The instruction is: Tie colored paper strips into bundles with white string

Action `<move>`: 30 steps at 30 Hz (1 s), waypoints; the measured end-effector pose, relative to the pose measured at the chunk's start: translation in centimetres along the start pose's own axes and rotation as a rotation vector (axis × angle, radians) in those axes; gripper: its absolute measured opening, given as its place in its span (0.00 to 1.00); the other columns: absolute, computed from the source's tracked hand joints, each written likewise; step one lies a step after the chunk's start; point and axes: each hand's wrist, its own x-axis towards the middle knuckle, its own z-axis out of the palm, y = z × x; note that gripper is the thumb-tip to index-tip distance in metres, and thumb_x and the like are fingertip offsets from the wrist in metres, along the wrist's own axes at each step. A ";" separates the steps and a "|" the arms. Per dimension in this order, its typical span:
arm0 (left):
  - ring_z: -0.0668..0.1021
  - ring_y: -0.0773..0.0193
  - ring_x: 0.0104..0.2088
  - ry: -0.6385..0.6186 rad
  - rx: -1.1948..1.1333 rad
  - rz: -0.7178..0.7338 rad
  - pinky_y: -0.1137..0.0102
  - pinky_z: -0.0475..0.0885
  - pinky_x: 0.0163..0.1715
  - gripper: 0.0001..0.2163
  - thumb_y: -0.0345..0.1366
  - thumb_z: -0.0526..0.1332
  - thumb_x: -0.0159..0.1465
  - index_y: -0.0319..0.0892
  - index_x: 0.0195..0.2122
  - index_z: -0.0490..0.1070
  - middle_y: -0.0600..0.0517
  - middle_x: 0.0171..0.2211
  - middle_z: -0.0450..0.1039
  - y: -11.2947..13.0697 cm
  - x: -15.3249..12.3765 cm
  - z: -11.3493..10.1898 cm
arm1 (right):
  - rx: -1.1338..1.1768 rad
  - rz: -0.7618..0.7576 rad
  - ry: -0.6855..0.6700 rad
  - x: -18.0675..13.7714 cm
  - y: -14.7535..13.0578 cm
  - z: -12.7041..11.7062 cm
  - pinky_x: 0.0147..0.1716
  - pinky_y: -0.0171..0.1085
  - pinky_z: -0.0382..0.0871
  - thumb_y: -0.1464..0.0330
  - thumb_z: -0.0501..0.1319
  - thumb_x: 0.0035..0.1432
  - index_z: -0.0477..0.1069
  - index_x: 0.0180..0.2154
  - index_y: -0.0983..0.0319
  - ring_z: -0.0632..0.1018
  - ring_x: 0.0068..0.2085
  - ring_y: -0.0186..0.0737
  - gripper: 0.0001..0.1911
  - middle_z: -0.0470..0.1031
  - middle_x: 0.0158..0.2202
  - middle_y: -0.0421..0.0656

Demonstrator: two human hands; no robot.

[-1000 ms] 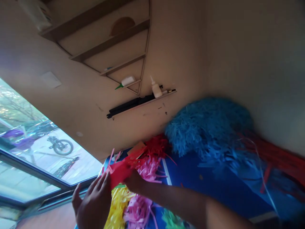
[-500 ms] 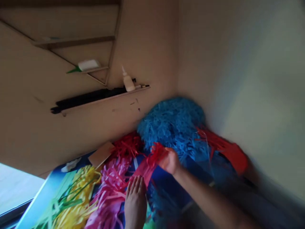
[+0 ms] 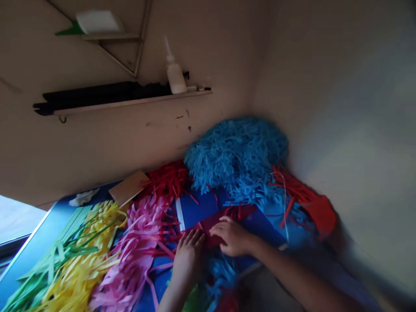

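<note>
A red fringed sheet (image 3: 242, 213) lies spread on the blue table, its cut strips reaching out at its far edge and on the left. My left hand (image 3: 188, 255) rests on its left part, fingers stretched out and lying flat. Over the middle of the sheet is my right hand (image 3: 235, 238), with its fingers apart and slightly bent, their tips touching the red surface. Left of my hands runs a bundle of pink strips (image 3: 139, 234). Blue strips (image 3: 222, 271) hang at the near table edge below my hands.
A large heap of blue fringe (image 3: 237, 151) fills the corner. Orange-red fringe (image 3: 320, 212) lies to its right, dark red strips (image 3: 169, 180) to its left. Yellow strips (image 3: 78, 264), green strips (image 3: 42, 268) and a brown card (image 3: 128, 188) lie leftward. A white bottle (image 3: 176, 78) stands on a wall shelf.
My right hand has come down from holding the red fringe raised, and the sheet now lies flatter on the table. My left hand stays on it. The view has tilted downward.
</note>
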 end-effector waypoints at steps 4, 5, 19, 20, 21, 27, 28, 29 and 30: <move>0.73 0.53 0.58 0.117 -0.067 0.037 0.49 0.60 0.61 0.20 0.29 0.54 0.62 0.52 0.52 0.75 0.51 0.56 0.73 -2.7 -0.7 0.3 | -0.034 0.123 0.016 1.1 2.6 0.2 0.48 0.41 0.60 0.74 0.60 0.57 0.77 0.36 0.59 0.79 0.43 0.40 0.08 0.82 0.38 0.41; 0.74 0.53 0.57 0.142 -0.077 0.024 0.49 0.60 0.60 0.19 0.29 0.54 0.62 0.53 0.50 0.76 0.51 0.54 0.75 -3.3 -0.9 0.2 | -0.032 0.138 0.025 1.1 3.1 0.1 0.47 0.41 0.60 0.74 0.59 0.58 0.77 0.37 0.59 0.79 0.42 0.40 0.09 0.82 0.38 0.41; 0.64 0.48 0.63 0.349 0.084 -0.216 0.49 0.54 0.63 0.25 0.37 0.58 0.60 0.50 0.60 0.65 0.46 0.62 0.67 -2.5 -2.3 -4.5 | -0.046 0.068 0.238 1.2 2.5 -0.8 0.49 0.43 0.57 0.68 0.58 0.65 0.77 0.38 0.58 0.79 0.42 0.39 0.08 0.82 0.38 0.42; 0.63 0.49 0.64 0.324 0.025 -0.144 0.51 0.54 0.63 0.27 0.39 0.59 0.60 0.50 0.62 0.63 0.46 0.63 0.64 -1.9 -2.0 -4.5 | -0.061 0.055 0.210 1.0 2.6 -0.7 0.50 0.44 0.56 0.67 0.58 0.65 0.77 0.38 0.58 0.79 0.42 0.39 0.08 0.82 0.39 0.42; 0.64 0.51 0.64 0.284 -0.038 -0.061 0.52 0.53 0.64 0.27 0.40 0.59 0.60 0.50 0.63 0.61 0.47 0.64 0.63 -1.4 -1.6 -4.3 | -0.073 0.044 0.179 0.9 2.6 -0.6 0.51 0.44 0.56 0.67 0.58 0.65 0.77 0.39 0.58 0.79 0.43 0.40 0.08 0.82 0.40 0.43; 0.80 0.56 0.45 0.060 -0.205 -0.106 0.51 0.60 0.58 0.13 0.31 0.53 0.65 0.49 0.40 0.78 0.50 0.41 0.82 -1.4 1.0 -1.3 | -0.024 0.156 0.032 0.7 3.5 -0.1 0.45 0.39 0.58 0.69 0.63 0.61 0.78 0.36 0.57 0.79 0.42 0.37 0.04 0.82 0.37 0.38; 0.80 0.56 0.44 0.063 -0.215 -0.128 0.54 0.63 0.55 0.12 0.33 0.54 0.66 0.49 0.38 0.79 0.50 0.40 0.82 -1.9 1.2 -0.9 | -0.028 0.216 0.028 0.9 3.7 -0.1 0.44 0.38 0.58 0.68 0.63 0.61 0.78 0.34 0.58 0.79 0.40 0.36 0.05 0.82 0.35 0.38; 0.80 0.57 0.44 0.070 -0.223 -0.147 0.58 0.65 0.53 0.11 0.35 0.55 0.66 0.49 0.37 0.79 0.50 0.41 0.82 -2.5 1.3 -0.7 | -0.042 0.274 0.032 1.3 3.7 0.0 0.42 0.37 0.58 0.67 0.63 0.62 0.78 0.33 0.58 0.79 0.38 0.35 0.06 0.82 0.34 0.37; 0.80 0.58 0.43 0.072 -0.225 -0.164 0.61 0.66 0.50 0.10 0.37 0.56 0.66 0.48 0.37 0.79 0.50 0.41 0.82 -2.9 1.4 -0.6 | -0.062 0.326 0.040 1.7 3.8 0.1 0.41 0.37 0.59 0.66 0.62 0.63 0.78 0.32 0.58 0.79 0.37 0.35 0.08 0.82 0.32 0.38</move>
